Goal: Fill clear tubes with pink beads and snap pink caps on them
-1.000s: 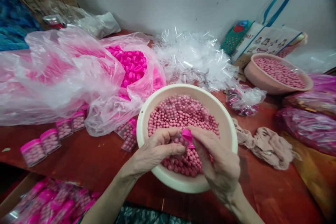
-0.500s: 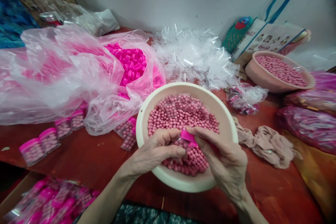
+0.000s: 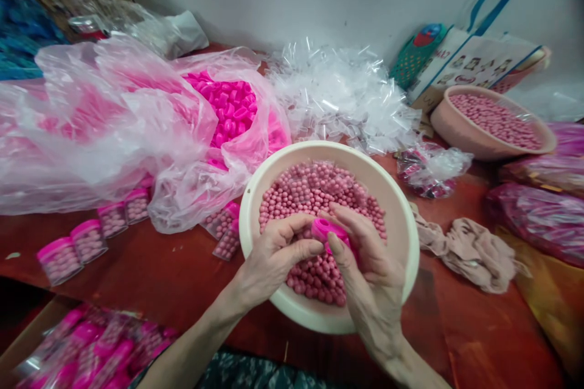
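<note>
both hands' fingers clamp one pink cap (image 3: 329, 231) over one cream bowl (image 3: 401, 225); two bowls total.

Cream bowl (image 3: 255, 194) of pink beads (image 3: 314, 191), under both hands. Right hand (image 3: 369, 273): thumb and fingers closed on a bright pink cap (image 3: 326, 230). Left hand (image 3: 276, 255): fingertips pinched just beside the cap, over the beads. Left of the left hand: filled pink-capped containers (image 3: 86, 240). Beyond them: plastic bag of pink caps (image 3: 230, 106). Right of the right hand: crumpled cloth (image 3: 474, 252).
</note>
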